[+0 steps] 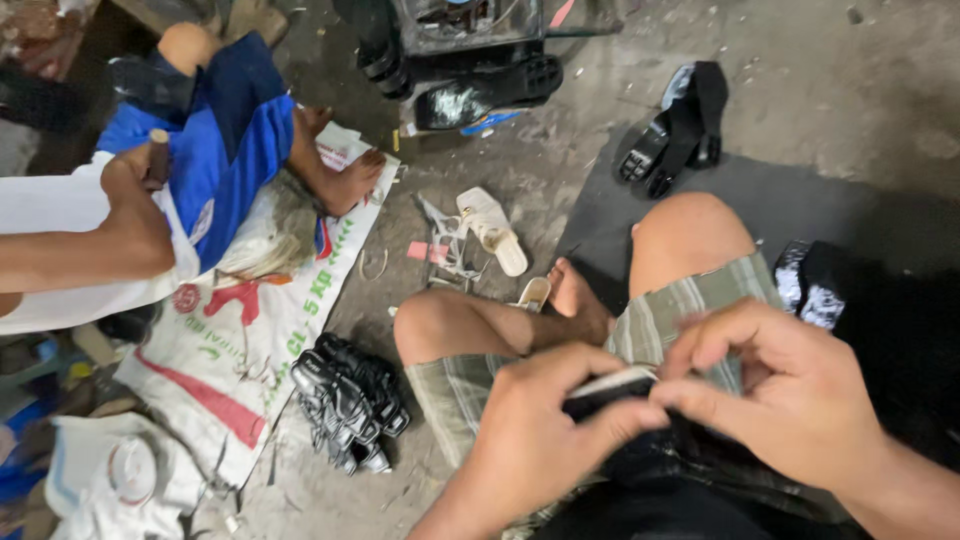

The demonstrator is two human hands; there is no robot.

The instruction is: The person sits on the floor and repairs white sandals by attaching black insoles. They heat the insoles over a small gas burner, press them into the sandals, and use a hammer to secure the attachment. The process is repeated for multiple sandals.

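I sit cross-legged on the floor in plaid shorts. My left hand (pixel 545 430) and my right hand (pixel 790 385) both grip a black shoe part with a pale edge (pixel 612 385) over my lap, thumbs and fingertips pinching along its rim. Most of the piece is hidden under my hands.
A pile of black soles (pixel 350 400) lies at my left knee. A white sandal (pixel 492 230) and a wire frame rest ahead; black sandals (pixel 680 125) lie further off. At the left another person in blue shorts sits on a printed sack (pixel 255 330), a hand (pixel 135 215) holding a wooden handle.
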